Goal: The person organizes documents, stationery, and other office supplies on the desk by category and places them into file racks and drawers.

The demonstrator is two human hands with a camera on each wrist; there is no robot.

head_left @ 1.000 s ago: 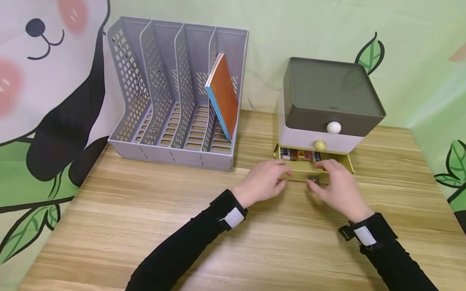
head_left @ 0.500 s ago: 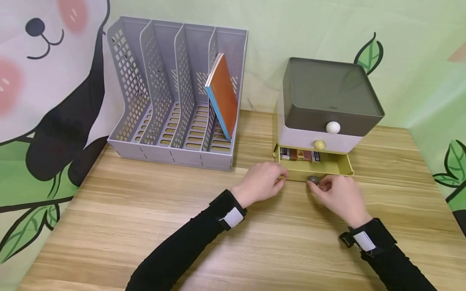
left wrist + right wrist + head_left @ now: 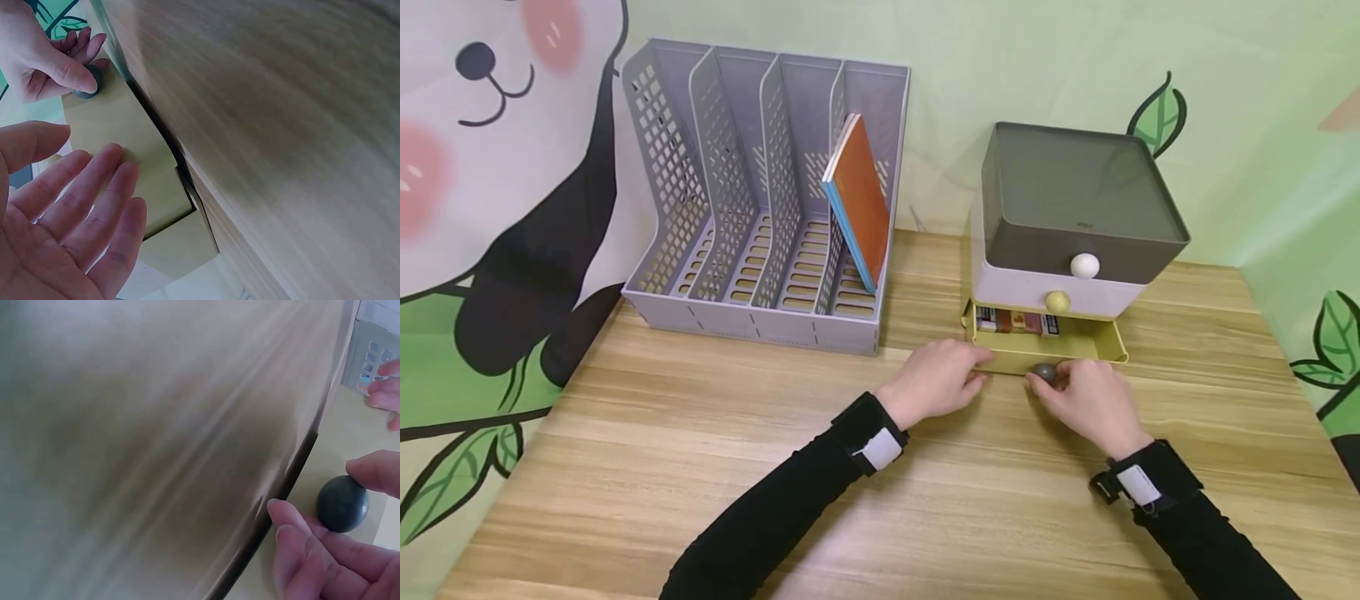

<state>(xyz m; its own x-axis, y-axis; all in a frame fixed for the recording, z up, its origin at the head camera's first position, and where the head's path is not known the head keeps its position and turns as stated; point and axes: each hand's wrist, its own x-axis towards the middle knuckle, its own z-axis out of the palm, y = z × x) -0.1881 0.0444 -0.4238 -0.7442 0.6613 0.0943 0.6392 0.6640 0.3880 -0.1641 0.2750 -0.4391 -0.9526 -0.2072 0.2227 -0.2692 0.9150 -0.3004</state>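
Observation:
The yellow bottom drawer (image 3: 1000,360) of a small drawer unit is pulled partway out. My right hand (image 3: 1093,404) is at its front and pinches the round dark grey knob (image 3: 342,504) between thumb and fingers. Small packets (image 3: 1017,321) lie at the drawer's back left. My left hand (image 3: 934,377) is at the left end of the drawer front, fingertips close to it. In the left wrist view its fingers (image 3: 103,206) are loosely spread and hold nothing.
Above the drawer sit a white drawer (image 3: 1022,283) with a yellow knob and a grey one (image 3: 1086,187) with a white knob. To the left stands a grey file rack (image 3: 752,321), with orange and blue booklets (image 3: 859,204) leaning in its right slot.
My right hand has come down from over the drawer's front edge, and its fingers have closed on the knob. My left hand and the drawer have hardly moved.

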